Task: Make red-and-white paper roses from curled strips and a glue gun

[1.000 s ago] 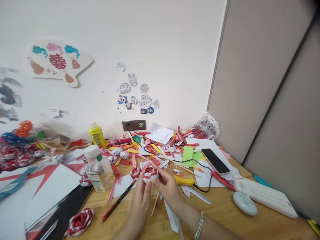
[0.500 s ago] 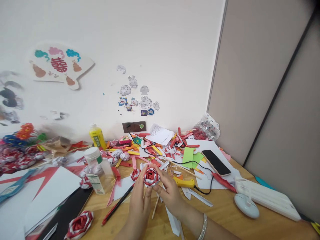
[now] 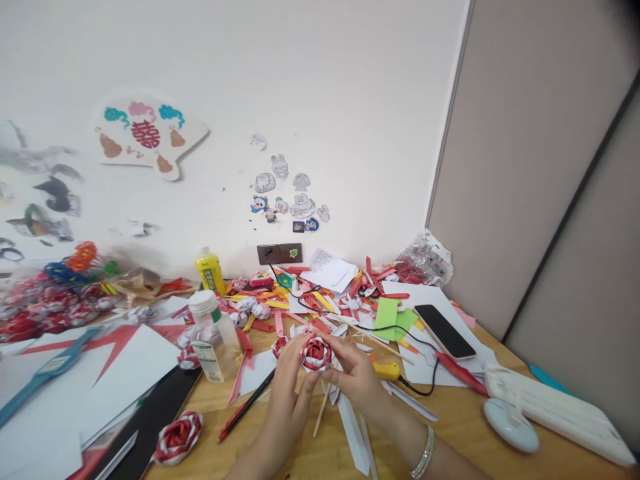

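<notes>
Both hands are on one red-and-white paper flower [image 3: 316, 355], held up just above the worktop [image 3: 240, 460], roughly front and centre. Left hand [image 3: 287, 393] has one side, right hand [image 3: 361, 383] the other, so the grip is a light two-handed pinch with fingers curved round the petals. Honestly that one looks pretty much formed, petals coiled right into the middle. No stem that I can see, but the underside's hidden.

There's a similar flower [image 3: 179, 438] at the front left and a whole heap of flowers [image 3: 50, 310] at the far left. Plenty of loose paper strips [image 3: 353, 433] lying about though, so not everything's been made up, I'd say.

Containers: the clear jar [image 3: 227, 337] has a whitish lid on, can't tell what's inside. The bottle [image 3: 211, 272] behind it looks yellow, and the see-through bag [image 3: 434, 260] at the back has something in it I can't make out.
</notes>
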`<state>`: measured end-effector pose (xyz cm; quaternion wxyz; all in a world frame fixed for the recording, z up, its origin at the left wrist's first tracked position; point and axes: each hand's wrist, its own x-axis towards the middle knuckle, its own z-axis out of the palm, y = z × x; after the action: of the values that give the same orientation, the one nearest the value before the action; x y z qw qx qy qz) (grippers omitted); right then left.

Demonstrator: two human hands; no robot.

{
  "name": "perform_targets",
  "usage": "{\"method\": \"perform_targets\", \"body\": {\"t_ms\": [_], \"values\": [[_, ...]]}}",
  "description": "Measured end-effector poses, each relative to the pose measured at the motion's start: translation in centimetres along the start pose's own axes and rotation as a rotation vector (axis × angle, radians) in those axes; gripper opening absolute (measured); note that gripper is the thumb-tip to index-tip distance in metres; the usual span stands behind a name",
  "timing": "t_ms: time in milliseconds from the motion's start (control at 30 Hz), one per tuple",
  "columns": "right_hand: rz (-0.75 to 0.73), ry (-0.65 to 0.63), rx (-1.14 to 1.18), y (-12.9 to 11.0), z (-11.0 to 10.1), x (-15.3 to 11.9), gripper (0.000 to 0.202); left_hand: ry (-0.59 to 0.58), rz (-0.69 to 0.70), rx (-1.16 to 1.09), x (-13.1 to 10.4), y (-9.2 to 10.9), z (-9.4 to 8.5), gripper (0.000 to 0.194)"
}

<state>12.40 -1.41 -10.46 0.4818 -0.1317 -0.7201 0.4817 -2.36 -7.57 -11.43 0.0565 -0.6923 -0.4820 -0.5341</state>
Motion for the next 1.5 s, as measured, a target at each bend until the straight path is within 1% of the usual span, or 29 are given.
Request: {"method": "perform_targets", "body": {"t_ms": [133, 267, 433, 533, 600, 667, 733, 800, 900, 933, 967, 1000, 1033, 1100, 1200, 1267, 1367, 1400, 1500], "values": [[0.024, 0.029, -0.017, 0.7, 0.2, -0.5, 0.056, 0.014, 0.009, -0.009, -0.2, 0.4, 0.2, 0.04], [0.043, 0.052, -0.022, 1.1, 0.5, -0.9, 0.05, 0.012, 0.004, -0.002, -0.1, 0.8, 0.2, 0.037], [0.103, 0.141, 0.079, 1.2, 1.5, -1.3, 0.045, 0.002, -0.025, 0.045, -0.3, 1.4, 0.2, 0.036], [0.153, 0.182, 0.111, 1.2, 1.5, -1.4, 0.046, -0.044, -0.044, 0.102, 0.0, 1.7, 0.1, 0.039], [0.182, 0.204, 0.133, 1.4, 1.2, -1.4, 0.047, -0.111, -0.049, 0.16, 0.4, 1.7, -0.5, 0.044], [0.201, 0.22, 0.145, 1.4, 0.8, -1.2, 0.049, -0.184, -0.059, 0.236, 0.5, 1.2, -2.0, 0.053], [0.216, 0.193, 0.124, 1.3, 0.8, -1.1, 0.049, -0.199, -0.105, 0.344, 0.1, 0.0, -4.5, 0.064], [0.241, 0.103, 0.083, 1.1, 1.4, -1.2, 0.048, -0.174, -0.192, 0.478, -1.0, -1.4, -7.6, 0.062], [0.304, -0.063, -0.026, 0.8, 3.1, -1.7, 0.046, -0.103, -0.359, 0.686, -3.6, -2.9, -12.0, 0.059], [0.329, -0.113, -0.076, 0.8, 3.7, -1.9, 0.046, -0.097, -0.391, 0.732, -4.5, -3.1, -13.0, 0.059], [0.352, -0.157, -0.129, 0.8, 4.3, -2.0, 0.046, -0.116, -0.413, 0.776, -5.4, -3.2, -13.8, 0.058], [0.366, -0.201, -0.189, 0.8, 4.7, -2.2, 0.047, -0.193, -0.43, 0.849, -6.1, -3.1, -14.2, 0.057], [0.365, -0.243, -0.256, 0.8, 5.1, -2.3, 0.048, -0.233, -0.442, 0.856, -6.7, -3.1, -14.4, 0.052], [0.325, -0.302, -0.388, 0.8, 5.4, -2.4, 0.049, -0.297, -0.454, 0.844, -7.6, -2.9, -14.2, 0.045], [0.265, -0.333, -0.505, 0.7, 5.2, -2.3, 0.047, -0.285, -0.46, 0.772, -8.0, -2.8, -13.2, 0.039], [0.267, -0.327, -0.53, 0.8, 4.9, -2.3, 0.048, -0.266, -0.448, 0.73, -7.9, -2.7, -12.2, 0.041], [0.267, -0.324, -0.548, 1.2, 4.5, -2.4, 0.055, -0.257, -0.416, 0.571, -7.7, -2.1, -10.3, 0.045], [0.262, -0.324, -0.549, 1.3, 4.4, -2.4, 0.055, -0.254, -0.432, 0.4, -7.7, -1.8, -9.7, 0.047], [0.24, -0.328, -0.555, 1.3, 4.2, -2.3, 0.045, -0.27, -0.435, 0.296, -7.8, -1.1, -8.2, 0.05]]}}
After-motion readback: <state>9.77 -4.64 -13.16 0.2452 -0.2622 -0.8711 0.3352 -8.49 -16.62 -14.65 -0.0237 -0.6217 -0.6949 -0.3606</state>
